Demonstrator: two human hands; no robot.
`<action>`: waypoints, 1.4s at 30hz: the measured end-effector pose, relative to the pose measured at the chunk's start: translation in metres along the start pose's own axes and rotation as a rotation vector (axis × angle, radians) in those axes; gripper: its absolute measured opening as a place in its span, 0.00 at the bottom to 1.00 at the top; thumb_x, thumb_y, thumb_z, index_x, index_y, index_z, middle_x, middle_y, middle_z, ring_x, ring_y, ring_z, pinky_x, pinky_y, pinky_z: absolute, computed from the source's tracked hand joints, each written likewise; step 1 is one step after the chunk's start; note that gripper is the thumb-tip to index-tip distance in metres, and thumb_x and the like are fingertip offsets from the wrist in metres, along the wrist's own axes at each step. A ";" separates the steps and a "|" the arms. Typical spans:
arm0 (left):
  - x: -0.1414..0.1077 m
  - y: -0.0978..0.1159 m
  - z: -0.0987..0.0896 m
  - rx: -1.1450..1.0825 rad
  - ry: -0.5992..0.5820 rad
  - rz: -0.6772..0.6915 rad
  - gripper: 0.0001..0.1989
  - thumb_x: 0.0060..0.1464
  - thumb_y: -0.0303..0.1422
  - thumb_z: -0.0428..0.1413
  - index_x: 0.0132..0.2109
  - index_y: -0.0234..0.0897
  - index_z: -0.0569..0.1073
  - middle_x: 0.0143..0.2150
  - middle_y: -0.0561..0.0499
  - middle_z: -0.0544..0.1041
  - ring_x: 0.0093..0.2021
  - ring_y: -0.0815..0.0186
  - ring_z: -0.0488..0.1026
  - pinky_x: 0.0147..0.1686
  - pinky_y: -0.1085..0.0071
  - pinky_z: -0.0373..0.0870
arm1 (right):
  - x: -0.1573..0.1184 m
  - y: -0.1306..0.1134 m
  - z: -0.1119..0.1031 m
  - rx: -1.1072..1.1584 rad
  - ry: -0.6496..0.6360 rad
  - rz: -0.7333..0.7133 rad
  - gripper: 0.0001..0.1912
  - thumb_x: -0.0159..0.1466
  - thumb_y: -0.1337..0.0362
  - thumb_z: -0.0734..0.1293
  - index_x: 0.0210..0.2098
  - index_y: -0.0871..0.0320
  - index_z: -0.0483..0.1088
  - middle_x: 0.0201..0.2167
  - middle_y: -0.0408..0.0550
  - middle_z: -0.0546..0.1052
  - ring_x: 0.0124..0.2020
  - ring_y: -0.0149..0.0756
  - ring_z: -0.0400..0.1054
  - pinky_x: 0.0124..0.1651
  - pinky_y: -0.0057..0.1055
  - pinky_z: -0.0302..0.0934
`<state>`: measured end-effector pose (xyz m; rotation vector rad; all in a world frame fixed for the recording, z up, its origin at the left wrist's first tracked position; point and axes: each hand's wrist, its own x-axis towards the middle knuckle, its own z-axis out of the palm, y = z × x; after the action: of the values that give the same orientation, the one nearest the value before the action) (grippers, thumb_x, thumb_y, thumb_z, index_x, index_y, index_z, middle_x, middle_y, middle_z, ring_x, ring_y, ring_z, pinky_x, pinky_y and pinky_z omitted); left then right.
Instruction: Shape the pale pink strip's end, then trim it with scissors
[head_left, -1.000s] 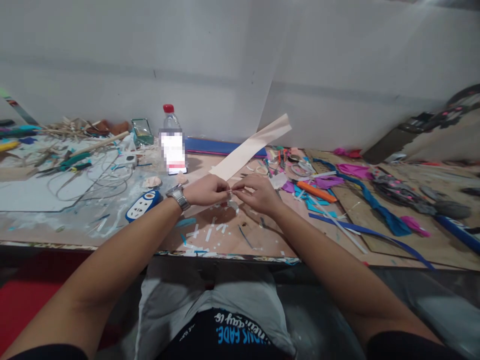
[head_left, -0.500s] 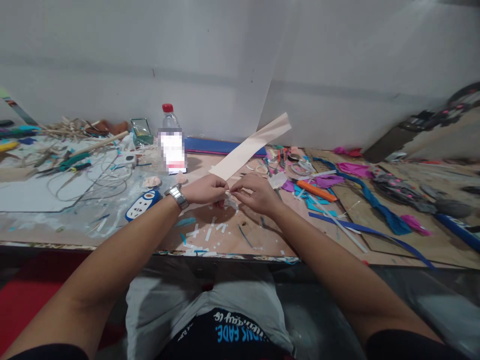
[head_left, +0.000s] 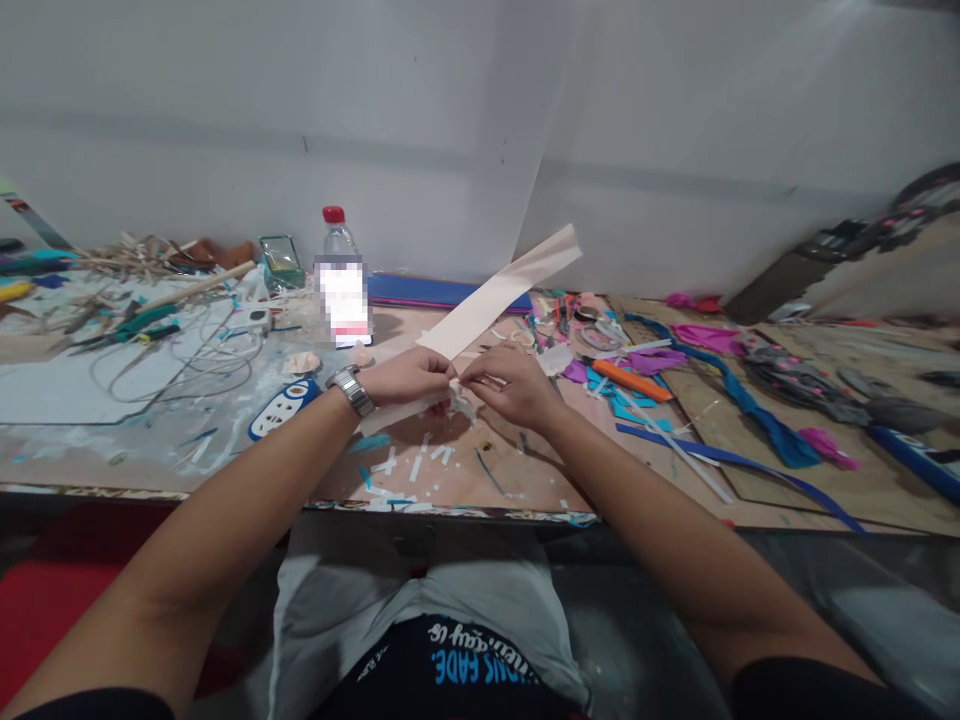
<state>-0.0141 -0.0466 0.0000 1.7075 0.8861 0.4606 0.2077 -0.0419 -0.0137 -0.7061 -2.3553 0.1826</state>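
My left hand (head_left: 412,378), with a metal watch (head_left: 352,390) at the wrist, is closed in a pinch over the middle of the table. My right hand (head_left: 510,388) is pinched close against it, fingertips nearly touching. Something small and pale is between the fingertips, too small to make out. Below my left hand shows a whitish, see-through strip (head_left: 397,410); whether a hand holds it is unclear. Behind the hands a long cream paper strip (head_left: 502,288) slants up to the right, its lower end close to my left hand. Small paper snippets (head_left: 416,462) lie in front.
A bottle with a red cap (head_left: 334,215) and a phone (head_left: 345,300) stand at the back. A blue-white power strip (head_left: 283,408) lies left, near pliers (head_left: 142,328). At right are an orange cutter (head_left: 632,381), blue ribbon (head_left: 750,462) and purple and pink scraps (head_left: 709,340).
Both hands stay in nearly the same place, still pinching. The whitish see-through strip below my left hand now shows more clearly. My legs have shifted slightly.
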 end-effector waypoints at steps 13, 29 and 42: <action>-0.001 -0.003 -0.002 0.017 0.016 -0.005 0.10 0.55 0.30 0.50 0.37 0.34 0.75 0.31 0.49 0.78 0.25 0.69 0.72 0.24 0.74 0.64 | 0.000 -0.004 -0.002 0.008 0.023 -0.045 0.06 0.62 0.70 0.68 0.35 0.54 0.76 0.36 0.44 0.83 0.39 0.39 0.76 0.52 0.40 0.57; 0.000 0.002 0.000 0.372 0.155 0.176 0.12 0.56 0.35 0.53 0.29 0.33 0.75 0.25 0.53 0.76 0.27 0.70 0.70 0.30 0.75 0.64 | 0.000 -0.004 0.000 -0.033 0.068 0.005 0.01 0.63 0.65 0.71 0.34 0.54 0.76 0.32 0.46 0.82 0.37 0.40 0.74 0.51 0.41 0.57; -0.003 0.005 0.002 0.339 0.147 0.179 0.13 0.59 0.37 0.55 0.32 0.33 0.76 0.28 0.50 0.80 0.27 0.69 0.75 0.28 0.76 0.64 | 0.000 -0.004 -0.002 -0.027 0.057 0.026 0.04 0.65 0.63 0.69 0.33 0.54 0.76 0.31 0.46 0.82 0.37 0.40 0.73 0.49 0.41 0.57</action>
<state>-0.0130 -0.0510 0.0045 2.0954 0.9617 0.5863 0.2067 -0.0454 -0.0105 -0.7457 -2.2986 0.1409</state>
